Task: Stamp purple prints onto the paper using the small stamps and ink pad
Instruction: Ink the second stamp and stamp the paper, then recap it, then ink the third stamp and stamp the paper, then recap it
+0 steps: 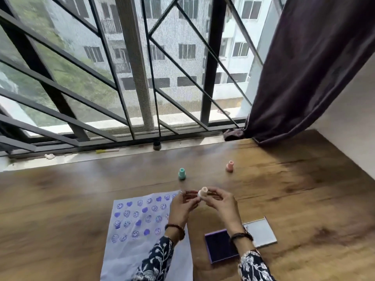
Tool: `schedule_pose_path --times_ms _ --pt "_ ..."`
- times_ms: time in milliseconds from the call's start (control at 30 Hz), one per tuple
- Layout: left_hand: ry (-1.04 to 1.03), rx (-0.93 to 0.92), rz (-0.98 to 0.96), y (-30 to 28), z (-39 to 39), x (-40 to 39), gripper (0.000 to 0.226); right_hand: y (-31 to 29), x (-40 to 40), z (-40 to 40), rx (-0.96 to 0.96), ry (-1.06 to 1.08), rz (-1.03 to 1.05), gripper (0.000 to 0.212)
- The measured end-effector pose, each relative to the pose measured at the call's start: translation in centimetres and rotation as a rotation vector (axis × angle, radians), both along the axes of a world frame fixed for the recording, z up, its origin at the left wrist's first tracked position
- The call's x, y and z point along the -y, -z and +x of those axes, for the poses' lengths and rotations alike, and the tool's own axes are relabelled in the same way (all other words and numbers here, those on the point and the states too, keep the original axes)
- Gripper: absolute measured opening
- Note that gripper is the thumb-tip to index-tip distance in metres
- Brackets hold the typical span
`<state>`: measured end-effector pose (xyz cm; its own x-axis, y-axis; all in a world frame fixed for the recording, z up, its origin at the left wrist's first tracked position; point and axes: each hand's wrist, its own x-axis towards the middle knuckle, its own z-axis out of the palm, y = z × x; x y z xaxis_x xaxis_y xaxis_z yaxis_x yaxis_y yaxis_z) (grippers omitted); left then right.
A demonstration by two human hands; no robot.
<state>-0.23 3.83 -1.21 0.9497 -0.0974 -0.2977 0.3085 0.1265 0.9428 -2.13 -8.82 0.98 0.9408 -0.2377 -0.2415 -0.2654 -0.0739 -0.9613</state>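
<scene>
A white sheet of paper lies on the wooden table, covered with several purple smiley and heart prints. Both hands are raised just past its top right corner. My right hand pinches a small cream stamp, and my left hand touches it from the left with its fingertips. An open purple ink pad sits to the right of the paper, partly hidden by my right wrist, with its lid folded back. A teal stamp and a pink stamp stand upright farther back.
The wooden table runs back to a window sill with a barred, meshed window behind it. A yellow pen and a small dark pot rest on the sill. A dark purple curtain hangs at the right.
</scene>
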Motion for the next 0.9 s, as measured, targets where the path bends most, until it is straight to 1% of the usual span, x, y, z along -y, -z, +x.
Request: schedule_pose_path --times_ms 100,167,267,333,400,467,533,567,600,667,733,800,900 --pt "0.036 0.08 0.193 -0.3 3.0 1.3 0.012 0.9 0.8 2.7 0.004 0.029 -0.077 0.017" --pt "0.027 0.148 0.313 -0.2 4.5 2.2 0.005 1.5 1.3 4.5 0.008 0.034 -0.141 0.018" --pt "0.066 0.138 0.49 0.0 6.0 3.5 0.023 2.0 1.7 6.9 0.017 0.058 -0.277 0.016" --pt "0.11 0.121 0.611 0.4 6.7 4.2 0.025 2.3 2.0 8.2 0.01 0.082 -0.355 0.015" --pt "0.137 0.152 0.742 0.6 7.0 4.6 0.022 2.8 2.2 9.0 0.0 0.092 -0.424 0.015" --pt "0.157 0.168 0.725 0.5 7.0 4.7 0.016 3.1 2.3 9.4 0.008 0.095 -0.453 0.017" --pt "0.166 0.16 0.592 0.3 6.6 4.4 0.009 3.2 2.1 9.3 0.011 0.13 -0.423 0.022" --pt "0.142 0.153 0.55 0.4 6.2 3.8 0.009 3.3 1.9 9.0 0.002 0.183 -0.392 0.023" --pt "0.103 0.159 0.556 0.5 5.7 3.0 0.013 3.4 1.5 8.6 -0.01 0.258 -0.353 0.021" --pt "-0.045 0.174 0.688 1.1 4.8 0.7 0.017 3.8 0.5 7.6 -0.022 0.39 -0.268 0.014" --pt "-0.167 0.177 0.797 1.1 4.6 -1.7 0.015 4.1 -1.1 6.8 -0.024 0.37 -0.228 0.013" --pt "-0.14 0.183 0.886 1.1 5.4 -3.0 0.013 4.3 -2.7 6.9 -0.046 0.264 -0.227 0.012" --pt "-0.019 0.247 0.984 1.4 7.0 -3.4 0.024 3.8 -4.3 8.1 -0.055 0.116 -0.253 0.022"
